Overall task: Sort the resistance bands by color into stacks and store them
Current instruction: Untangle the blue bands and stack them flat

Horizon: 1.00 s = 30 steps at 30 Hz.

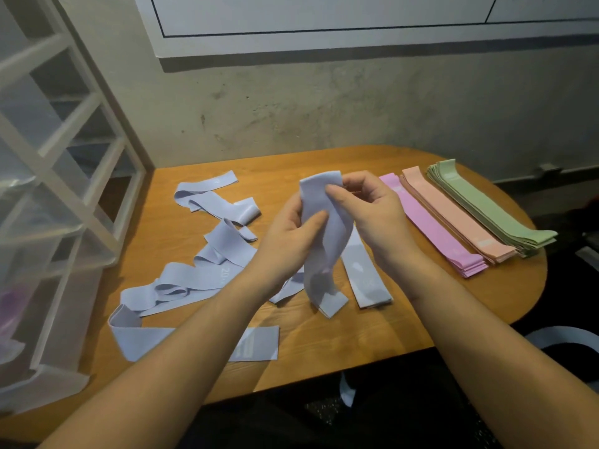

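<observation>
Both hands hold one lavender-blue resistance band point(327, 251) upright over the middle of the wooden table point(405, 322). My left hand point(291, 234) grips its middle with thumb across the front. My right hand point(366, 205) pinches its top edge. The band's lower end touches the table. Several loose lavender-blue bands point(207, 264) lie tangled on the left half of the table. One flat lavender-blue band point(364, 277) lies just right of the held one. On the right lie three neat stacks: pink point(434, 228), peach point(460, 215) and green point(492, 205).
A white translucent drawer unit point(55, 196) stands against the table's left edge, with something purple in a lower drawer. A rough wall runs behind the table. Another lavender-blue band point(347, 392) hangs below the table's front edge. A pale rounded object point(564, 335) sits on the dark floor at right.
</observation>
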Tool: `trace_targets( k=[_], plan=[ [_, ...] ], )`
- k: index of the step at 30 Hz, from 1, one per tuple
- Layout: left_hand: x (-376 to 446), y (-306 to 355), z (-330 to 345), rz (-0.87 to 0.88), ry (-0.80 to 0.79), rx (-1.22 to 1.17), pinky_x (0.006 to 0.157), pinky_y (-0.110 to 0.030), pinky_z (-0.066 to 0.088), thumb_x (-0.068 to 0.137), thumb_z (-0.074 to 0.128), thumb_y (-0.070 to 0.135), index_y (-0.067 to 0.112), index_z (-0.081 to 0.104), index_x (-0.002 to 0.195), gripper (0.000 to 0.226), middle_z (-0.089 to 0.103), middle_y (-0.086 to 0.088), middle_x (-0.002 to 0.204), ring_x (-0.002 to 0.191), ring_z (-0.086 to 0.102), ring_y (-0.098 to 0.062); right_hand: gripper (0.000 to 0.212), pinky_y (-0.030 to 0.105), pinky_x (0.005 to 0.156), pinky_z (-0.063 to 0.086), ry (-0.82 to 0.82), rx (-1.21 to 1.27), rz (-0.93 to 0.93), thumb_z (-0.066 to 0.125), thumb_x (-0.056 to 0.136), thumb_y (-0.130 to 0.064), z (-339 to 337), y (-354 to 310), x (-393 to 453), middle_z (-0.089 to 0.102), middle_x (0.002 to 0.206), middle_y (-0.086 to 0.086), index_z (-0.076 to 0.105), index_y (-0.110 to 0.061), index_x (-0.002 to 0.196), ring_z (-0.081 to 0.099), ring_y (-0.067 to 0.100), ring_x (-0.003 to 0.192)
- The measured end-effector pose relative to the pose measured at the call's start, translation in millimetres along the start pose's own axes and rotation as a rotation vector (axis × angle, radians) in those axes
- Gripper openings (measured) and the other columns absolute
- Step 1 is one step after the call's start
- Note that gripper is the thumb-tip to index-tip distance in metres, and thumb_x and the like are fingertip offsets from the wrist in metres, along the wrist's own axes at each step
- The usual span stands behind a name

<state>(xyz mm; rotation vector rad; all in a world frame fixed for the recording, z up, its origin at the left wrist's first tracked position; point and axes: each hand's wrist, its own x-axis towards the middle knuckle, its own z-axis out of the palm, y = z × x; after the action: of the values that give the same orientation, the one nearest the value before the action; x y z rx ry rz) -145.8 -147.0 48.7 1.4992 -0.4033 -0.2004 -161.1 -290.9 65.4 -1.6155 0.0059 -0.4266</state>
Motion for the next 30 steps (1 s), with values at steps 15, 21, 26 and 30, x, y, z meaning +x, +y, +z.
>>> trace_targets(
  k=[15, 21, 26, 30],
  plan=[
    [63.9, 37.2, 21.8, -0.158, 0.05, -0.442, 0.087, -0.041, 0.058, 0.103, 0.037, 0.001, 0.007, 0.058, 0.12, 0.028, 0.072, -0.017, 0.109, 0.095, 0.073, -0.029, 0.039, 0.038, 0.076, 0.041, -0.308, -0.072, 0.375, 0.049, 0.096, -0.038, -37.4, 49.0, -7.1, 0.06, 0.092, 0.006, 0.06, -0.006, 0.115, 0.055, 0.02, 0.085],
    [107.4, 24.8, 24.3, -0.318, 0.143, -0.573, 0.074, -0.035, 0.055, 0.098, 0.04, 0.001, 0.008, 0.057, 0.111, 0.023, 0.059, -0.01, 0.089, 0.081, 0.067, -0.021, 0.033, 0.035, 0.075, 0.04, -0.247, -0.195, 0.382, 0.051, 0.1, -0.047, -53.1, 67.5, -7.8, 0.058, 0.088, 0.002, 0.062, -0.016, 0.103, 0.054, 0.012, 0.081],
    [130.9, -7.0, 35.0, -0.388, 0.176, -0.502, 0.064, -0.031, 0.05, 0.094, 0.035, 0.003, 0.011, 0.053, 0.086, 0.021, 0.056, -0.003, 0.068, 0.062, 0.06, -0.017, 0.007, 0.038, 0.067, 0.044, -0.085, -0.251, 0.4, 0.051, 0.094, -0.032, -66.9, 88.4, -13.5, 0.06, 0.085, 0.001, 0.051, -0.036, 0.099, 0.056, 0.017, 0.072],
    [141.0, -39.2, 44.6, -0.438, 0.222, -0.353, 0.063, -0.027, 0.054, 0.096, 0.043, 0.005, 0.008, 0.055, 0.107, 0.016, 0.059, -0.008, 0.087, 0.074, 0.061, -0.018, 0.027, 0.046, 0.084, 0.055, -0.129, -0.286, 0.451, 0.059, 0.085, -0.03, -72.0, 98.9, -21.3, 0.064, 0.103, -0.001, 0.054, -0.034, 0.111, 0.066, 0.02, 0.09]
  ],
)
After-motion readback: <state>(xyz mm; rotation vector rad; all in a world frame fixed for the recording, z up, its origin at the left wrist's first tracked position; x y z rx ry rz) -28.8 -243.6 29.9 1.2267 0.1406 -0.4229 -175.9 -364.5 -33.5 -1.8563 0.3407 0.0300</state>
